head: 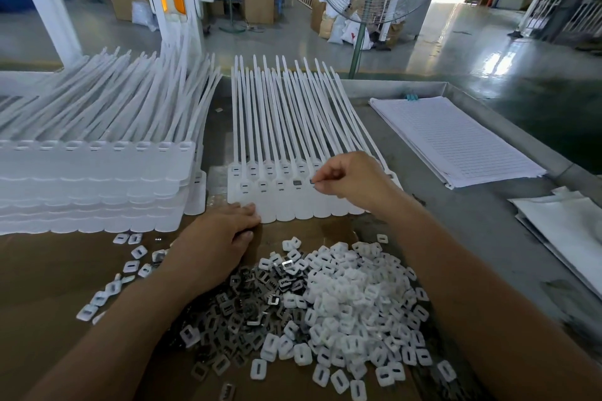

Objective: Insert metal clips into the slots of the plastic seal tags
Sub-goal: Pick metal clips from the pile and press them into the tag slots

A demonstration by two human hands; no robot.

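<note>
Right now the metal clip (313,182) sits in the middle of the frame, pinched between thumb and forefinger of the right hand (355,177), with its edge at a slot in the near row of the white seal tags (286,205). Just to its left, one filled slot (297,183) shows grey metal; the slots further left look unfilled. The left hand (224,231) lies flat, fingers together, pressing the lower-left edge of the tags.

The risk, as I judge it, is a tilted entry — the clip is small and the fingers half hide it, so it may jam crooked or skip out across the tags. Were the left hand to ease off, the joined tags could slide on the cardboard (65,270) and the slot drift away. Lower down, the heap of loose clips (247,299) touches the white plastic caps (358,303) — a hasty next pick could fetch the wrong piece.
</note>
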